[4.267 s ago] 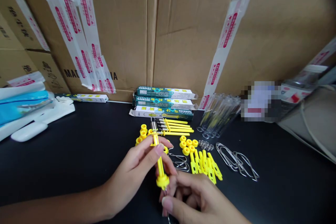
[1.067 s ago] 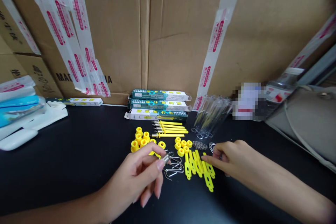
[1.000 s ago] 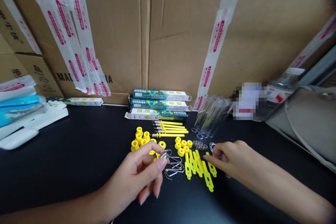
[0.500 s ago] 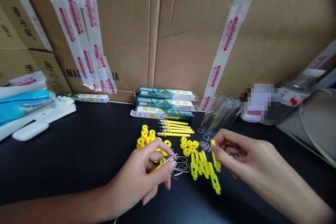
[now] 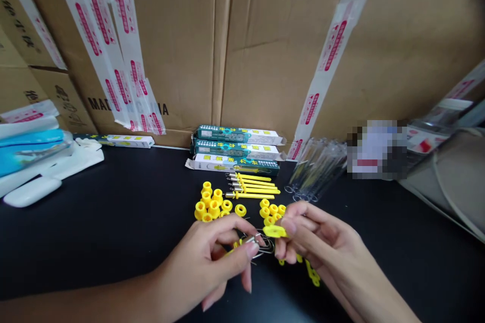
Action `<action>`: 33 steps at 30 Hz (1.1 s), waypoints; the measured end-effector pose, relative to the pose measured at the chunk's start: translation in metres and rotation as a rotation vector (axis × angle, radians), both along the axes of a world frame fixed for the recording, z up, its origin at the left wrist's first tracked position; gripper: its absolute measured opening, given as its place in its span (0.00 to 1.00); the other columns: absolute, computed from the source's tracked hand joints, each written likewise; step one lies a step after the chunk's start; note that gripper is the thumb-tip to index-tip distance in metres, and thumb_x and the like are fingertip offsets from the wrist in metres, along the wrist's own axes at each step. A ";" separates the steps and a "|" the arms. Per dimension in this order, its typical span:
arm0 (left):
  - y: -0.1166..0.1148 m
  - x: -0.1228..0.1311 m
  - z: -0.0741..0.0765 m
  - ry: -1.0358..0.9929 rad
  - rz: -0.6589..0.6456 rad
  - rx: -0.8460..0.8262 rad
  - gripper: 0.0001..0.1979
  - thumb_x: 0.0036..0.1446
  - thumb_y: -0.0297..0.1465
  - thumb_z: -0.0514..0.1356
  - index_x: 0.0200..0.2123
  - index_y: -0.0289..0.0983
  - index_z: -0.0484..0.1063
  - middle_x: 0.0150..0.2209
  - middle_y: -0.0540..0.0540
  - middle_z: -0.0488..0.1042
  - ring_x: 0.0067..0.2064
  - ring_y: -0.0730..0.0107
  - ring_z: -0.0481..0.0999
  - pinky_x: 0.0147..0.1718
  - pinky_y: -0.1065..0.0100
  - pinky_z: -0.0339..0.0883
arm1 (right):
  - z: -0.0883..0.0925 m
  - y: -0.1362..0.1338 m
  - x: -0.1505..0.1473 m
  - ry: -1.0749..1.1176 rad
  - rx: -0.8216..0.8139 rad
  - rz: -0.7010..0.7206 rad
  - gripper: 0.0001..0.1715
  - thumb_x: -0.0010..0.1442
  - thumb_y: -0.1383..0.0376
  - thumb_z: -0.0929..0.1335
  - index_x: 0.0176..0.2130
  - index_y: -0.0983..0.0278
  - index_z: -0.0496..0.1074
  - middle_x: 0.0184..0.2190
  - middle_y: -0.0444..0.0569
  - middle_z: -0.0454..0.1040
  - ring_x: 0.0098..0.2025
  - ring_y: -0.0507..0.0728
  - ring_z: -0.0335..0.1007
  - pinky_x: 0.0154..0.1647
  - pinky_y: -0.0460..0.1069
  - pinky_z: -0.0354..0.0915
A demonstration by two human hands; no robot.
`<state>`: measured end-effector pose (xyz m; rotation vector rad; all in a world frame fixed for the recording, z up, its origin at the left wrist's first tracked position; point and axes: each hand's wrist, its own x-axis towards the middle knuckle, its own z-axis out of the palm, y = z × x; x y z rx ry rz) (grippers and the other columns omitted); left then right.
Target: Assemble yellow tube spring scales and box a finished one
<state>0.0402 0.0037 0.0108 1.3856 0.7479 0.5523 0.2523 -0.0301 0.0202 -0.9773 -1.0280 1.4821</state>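
Note:
Between thumb and fingers of my left hand is a yellow plastic rod with a metal end, pinched near its tip. My right hand grips a flat yellow plastic tab, its free end pointing left toward that rod, a small gap apart. Bent wire hooks lie on the table between the hands. More flat yellow tabs are partly hidden under my right hand. Small yellow rings sit just beyond it, and yellow flanged caps stand beyond my left hand.
Several yellow rods with metal ends lie in a row before stacked printed boxes. Clear plastic tubes are heaped back right. A large cardboard box walls off the back. A white rounded object and blue packet lie left.
My right hand has moved left with the yellow tab, which has turned from upright to nearly level and is now close to the rod. My left hand keeps hold of the rod.

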 end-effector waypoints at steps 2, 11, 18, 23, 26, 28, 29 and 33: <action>0.000 0.000 0.001 0.023 0.005 0.017 0.16 0.67 0.45 0.60 0.42 0.37 0.72 0.25 0.51 0.77 0.11 0.86 0.56 0.08 0.81 0.44 | -0.001 0.000 0.001 -0.002 -0.002 -0.038 0.09 0.60 0.59 0.79 0.39 0.61 0.81 0.31 0.43 0.82 0.30 0.48 0.77 0.35 0.41 0.72; -0.003 -0.001 0.001 -0.012 0.044 -0.043 0.16 0.66 0.46 0.61 0.47 0.41 0.65 0.27 0.54 0.78 0.10 0.85 0.62 0.06 0.86 0.50 | -0.014 -0.003 0.001 -0.112 0.006 -0.005 0.09 0.60 0.57 0.79 0.41 0.55 0.87 0.28 0.45 0.84 0.31 0.51 0.79 0.36 0.42 0.74; -0.004 -0.002 0.001 -0.026 0.072 -0.054 0.23 0.62 0.53 0.63 0.45 0.43 0.62 0.24 0.58 0.73 0.09 0.85 0.63 0.06 0.88 0.50 | -0.010 -0.012 -0.007 -0.404 0.244 0.121 0.05 0.63 0.61 0.76 0.37 0.55 0.87 0.35 0.47 0.85 0.30 0.52 0.81 0.34 0.43 0.76; -0.005 -0.004 -0.003 -0.076 0.089 -0.037 0.24 0.64 0.56 0.59 0.49 0.45 0.61 0.26 0.57 0.74 0.12 0.84 0.66 0.07 0.88 0.50 | -0.012 -0.019 -0.004 -0.708 0.670 0.250 0.20 0.68 0.74 0.70 0.55 0.57 0.81 0.43 0.52 0.83 0.42 0.54 0.82 0.46 0.43 0.74; -0.005 -0.005 -0.006 -0.095 0.095 0.008 0.22 0.67 0.55 0.56 0.49 0.43 0.62 0.29 0.54 0.75 0.14 0.84 0.64 0.08 0.87 0.51 | -0.017 -0.023 -0.003 -0.757 0.763 0.230 0.25 0.68 0.78 0.67 0.58 0.58 0.78 0.44 0.53 0.80 0.42 0.54 0.81 0.46 0.42 0.74; -0.006 -0.005 -0.007 -0.062 0.108 0.069 0.21 0.69 0.54 0.54 0.49 0.42 0.62 0.28 0.54 0.73 0.15 0.84 0.59 0.09 0.85 0.51 | -0.018 -0.025 -0.004 -0.712 0.742 0.161 0.23 0.68 0.76 0.68 0.55 0.56 0.79 0.43 0.51 0.80 0.40 0.54 0.80 0.43 0.42 0.74; -0.006 -0.005 -0.007 -0.042 0.110 0.107 0.21 0.70 0.53 0.53 0.49 0.42 0.62 0.28 0.54 0.73 0.16 0.84 0.58 0.10 0.84 0.51 | -0.018 -0.025 -0.004 -0.668 0.703 0.111 0.20 0.69 0.74 0.68 0.53 0.55 0.80 0.42 0.50 0.81 0.38 0.53 0.80 0.40 0.42 0.74; -0.009 -0.006 -0.001 -0.015 0.032 0.286 0.15 0.74 0.46 0.49 0.51 0.41 0.60 0.30 0.51 0.77 0.19 0.81 0.58 0.15 0.79 0.51 | -0.012 -0.023 -0.008 -0.401 0.341 -0.055 0.10 0.73 0.61 0.68 0.46 0.54 0.82 0.32 0.45 0.80 0.28 0.51 0.76 0.30 0.41 0.73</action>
